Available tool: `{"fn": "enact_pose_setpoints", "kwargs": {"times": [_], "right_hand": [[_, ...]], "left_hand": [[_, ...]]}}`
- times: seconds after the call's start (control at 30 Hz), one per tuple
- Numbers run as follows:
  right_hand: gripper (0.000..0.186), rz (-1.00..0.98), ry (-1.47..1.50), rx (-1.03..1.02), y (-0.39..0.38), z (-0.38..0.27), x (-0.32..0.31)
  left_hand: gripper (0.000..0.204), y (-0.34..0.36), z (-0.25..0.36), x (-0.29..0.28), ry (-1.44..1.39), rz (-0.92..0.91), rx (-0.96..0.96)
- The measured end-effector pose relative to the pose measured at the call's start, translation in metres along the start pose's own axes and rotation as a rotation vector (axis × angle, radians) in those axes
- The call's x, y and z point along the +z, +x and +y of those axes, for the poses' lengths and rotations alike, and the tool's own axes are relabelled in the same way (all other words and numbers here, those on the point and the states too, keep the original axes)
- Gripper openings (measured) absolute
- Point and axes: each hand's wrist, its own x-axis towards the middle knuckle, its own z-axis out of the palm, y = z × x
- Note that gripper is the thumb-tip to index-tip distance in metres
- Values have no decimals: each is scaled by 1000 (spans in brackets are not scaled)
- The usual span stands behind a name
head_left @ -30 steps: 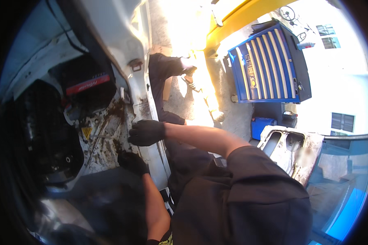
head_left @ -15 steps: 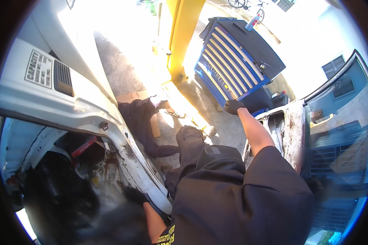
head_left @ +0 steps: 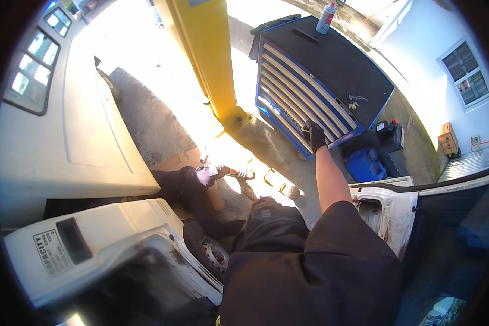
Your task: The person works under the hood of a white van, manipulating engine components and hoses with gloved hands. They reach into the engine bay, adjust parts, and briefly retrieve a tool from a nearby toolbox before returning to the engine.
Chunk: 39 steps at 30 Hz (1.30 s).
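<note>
Bodywork of a white vehicle [head_left: 92, 163] fills nine o'clock, raised beside a yellow lift post [head_left: 206, 60] at eleven o'clock. Another person [head_left: 201, 187] lies on the ground near centre, apparently to work beneath it. The left hand is out of view. At one o'clock, the gloved right hand [head_left: 313, 135] reaches to the drawer fronts of a blue tool chest [head_left: 309, 70], fingers curled at a handle; whether they grip it is unclear. A spray can [head_left: 326, 17] stands on top.

I'm wearing a black work glove on my right hand [head_left: 314, 134], forearm bare below it, and a dark short-sleeved shirt [head_left: 315, 266] with dark trousers [head_left: 269, 220].
</note>
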Motion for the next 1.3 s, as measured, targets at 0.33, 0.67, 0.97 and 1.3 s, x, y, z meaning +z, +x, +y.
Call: {"fn": "enact_pose_setpoints", "kwargs": {"times": [0.33, 0.67, 0.97, 1.3], "right_hand": [[40, 293, 818, 112, 124, -44, -6], [14, 210, 1080, 86, 132, -3, -5], [17, -155, -397, -94, -23, -89, 57], [38, -389, -1201, -703, 24, -78, 114]], "left_hand": [[37, 30, 98, 10, -254, -359, -115], [34, 59, 147, 8, -393, -374, -90], [32, 33, 151, -2, -221, -427, -155], [31, 26, 154, 19, -257, -419, -127]]}}
